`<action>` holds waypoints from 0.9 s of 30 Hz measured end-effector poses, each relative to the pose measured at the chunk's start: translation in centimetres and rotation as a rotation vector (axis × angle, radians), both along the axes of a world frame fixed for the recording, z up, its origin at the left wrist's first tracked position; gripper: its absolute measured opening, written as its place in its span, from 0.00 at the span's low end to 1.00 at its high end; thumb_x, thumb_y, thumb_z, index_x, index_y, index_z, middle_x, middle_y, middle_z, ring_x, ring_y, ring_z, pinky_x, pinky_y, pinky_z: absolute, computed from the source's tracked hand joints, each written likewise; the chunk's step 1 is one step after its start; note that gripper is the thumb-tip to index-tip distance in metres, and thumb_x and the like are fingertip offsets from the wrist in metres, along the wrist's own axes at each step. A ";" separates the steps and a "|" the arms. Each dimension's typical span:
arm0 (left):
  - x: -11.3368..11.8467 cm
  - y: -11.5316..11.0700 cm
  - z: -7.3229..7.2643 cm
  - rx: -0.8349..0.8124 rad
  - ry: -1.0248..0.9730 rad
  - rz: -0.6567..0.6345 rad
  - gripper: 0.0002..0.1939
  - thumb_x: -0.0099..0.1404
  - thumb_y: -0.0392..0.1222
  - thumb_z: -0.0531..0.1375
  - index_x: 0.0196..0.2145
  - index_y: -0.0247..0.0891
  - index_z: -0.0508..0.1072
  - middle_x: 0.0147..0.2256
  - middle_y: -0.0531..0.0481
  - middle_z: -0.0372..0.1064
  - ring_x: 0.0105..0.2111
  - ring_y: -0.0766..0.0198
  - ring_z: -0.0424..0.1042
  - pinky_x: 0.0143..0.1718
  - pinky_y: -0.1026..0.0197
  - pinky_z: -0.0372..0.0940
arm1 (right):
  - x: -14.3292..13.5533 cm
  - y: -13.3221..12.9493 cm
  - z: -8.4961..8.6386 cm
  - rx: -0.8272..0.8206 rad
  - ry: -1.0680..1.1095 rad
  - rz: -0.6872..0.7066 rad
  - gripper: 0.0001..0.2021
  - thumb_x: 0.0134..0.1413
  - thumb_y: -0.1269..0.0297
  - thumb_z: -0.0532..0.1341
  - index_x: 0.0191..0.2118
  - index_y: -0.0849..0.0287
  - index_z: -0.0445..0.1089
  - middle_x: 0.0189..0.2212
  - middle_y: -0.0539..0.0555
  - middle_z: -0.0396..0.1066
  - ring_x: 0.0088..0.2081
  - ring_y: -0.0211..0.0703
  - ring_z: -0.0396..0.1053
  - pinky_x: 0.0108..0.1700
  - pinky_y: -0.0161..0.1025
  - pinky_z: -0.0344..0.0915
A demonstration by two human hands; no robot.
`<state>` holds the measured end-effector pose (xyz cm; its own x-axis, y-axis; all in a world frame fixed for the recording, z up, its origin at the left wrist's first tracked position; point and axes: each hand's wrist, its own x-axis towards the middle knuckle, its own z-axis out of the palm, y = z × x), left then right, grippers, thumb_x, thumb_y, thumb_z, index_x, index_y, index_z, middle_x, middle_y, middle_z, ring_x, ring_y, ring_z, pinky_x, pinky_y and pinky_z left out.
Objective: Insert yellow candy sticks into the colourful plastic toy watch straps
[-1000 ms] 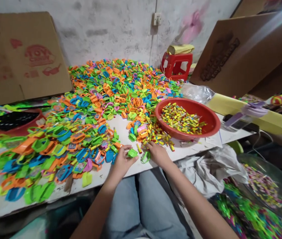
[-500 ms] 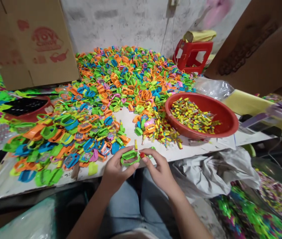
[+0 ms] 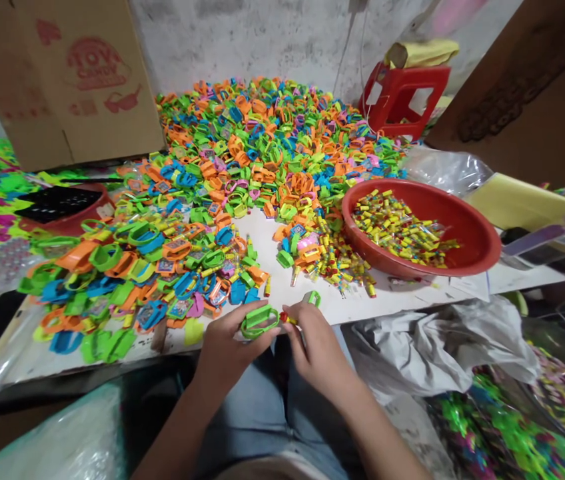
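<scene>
At lower centre, 1 green toy watch (image 3: 259, 323) formed a loop; 1 yellow tube (image 3: 290, 321), right beside, pointed its red end leftward.

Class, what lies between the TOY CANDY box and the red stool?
Between the box and the red stool lies a heap of colourful plastic bands, in the head view.

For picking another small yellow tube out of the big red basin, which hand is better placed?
Probably the right hand: it is nearer the red basin and pinches only a small tube. The left hand, farther off, holds a green band.
</scene>
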<state>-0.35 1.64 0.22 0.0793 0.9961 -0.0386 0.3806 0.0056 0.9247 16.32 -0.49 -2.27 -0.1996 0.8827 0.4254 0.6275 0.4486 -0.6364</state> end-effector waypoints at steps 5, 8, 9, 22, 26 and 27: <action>0.0 0.3 -1.7 -0.182 -0.041 0.015 0.22 0.51 0.48 0.66 0.44 0.40 0.75 0.30 0.53 0.78 0.29 0.61 0.75 0.31 0.63 0.70 | -0.3 -0.2 -0.4 -0.013 -0.371 -0.063 0.11 0.65 0.60 0.50 0.41 0.61 0.64 0.33 0.59 0.69 0.35 0.50 0.66 0.37 0.42 0.61; 0.0 0.4 -3.0 -0.172 -0.012 -0.020 0.19 0.52 0.48 0.65 0.41 0.39 0.75 0.28 0.51 0.75 0.28 0.61 0.74 0.31 0.62 0.69 | -0.2 -0.2 -1.1 -0.032 -0.448 -0.041 0.10 0.65 0.61 0.50 0.34 0.58 0.63 0.25 0.54 0.67 0.28 0.44 0.65 0.31 0.38 0.54; 0.0 0.3 -3.3 -0.156 0.004 -0.031 0.17 0.52 0.48 0.65 0.39 0.39 0.75 0.28 0.51 0.75 0.29 0.61 0.73 0.31 0.62 0.68 | -0.2 -0.2 -1.3 -0.027 -0.454 -0.019 0.10 0.65 0.62 0.50 0.33 0.58 0.63 0.24 0.53 0.67 0.26 0.43 0.64 0.30 0.38 0.52; -4.7 6.4 -1.3 0.478 0.788 0.191 0.20 0.65 0.48 0.56 0.53 0.39 0.68 0.51 0.39 0.70 0.55 0.47 0.65 0.60 0.42 0.49 | 0.5 6.7 -2.1 -0.205 -0.620 0.001 0.11 0.65 0.68 0.52 0.47 0.54 0.69 0.42 0.57 0.69 0.45 0.50 0.63 0.45 0.45 0.54; -5.2 7.2 -2.2 0.463 0.983 0.133 0.20 0.66 0.44 0.54 0.54 0.39 0.69 0.58 0.38 0.65 0.62 0.42 0.55 0.62 0.30 0.32 | -1.0 8.7 -3.3 -0.178 -0.754 0.095 0.14 0.63 0.75 0.51 0.49 0.56 0.68 0.43 0.58 0.69 0.44 0.50 0.64 0.48 0.48 0.53; -5.0 6.9 -2.6 0.443 0.997 0.108 0.20 0.67 0.44 0.53 0.54 0.39 0.69 0.58 0.38 0.65 0.62 0.42 0.54 0.61 0.28 0.31 | -1.3 9.0 -3.5 -0.175 -0.764 0.103 0.14 0.63 0.74 0.51 0.48 0.56 0.69 0.43 0.58 0.69 0.44 0.51 0.64 0.49 0.49 0.53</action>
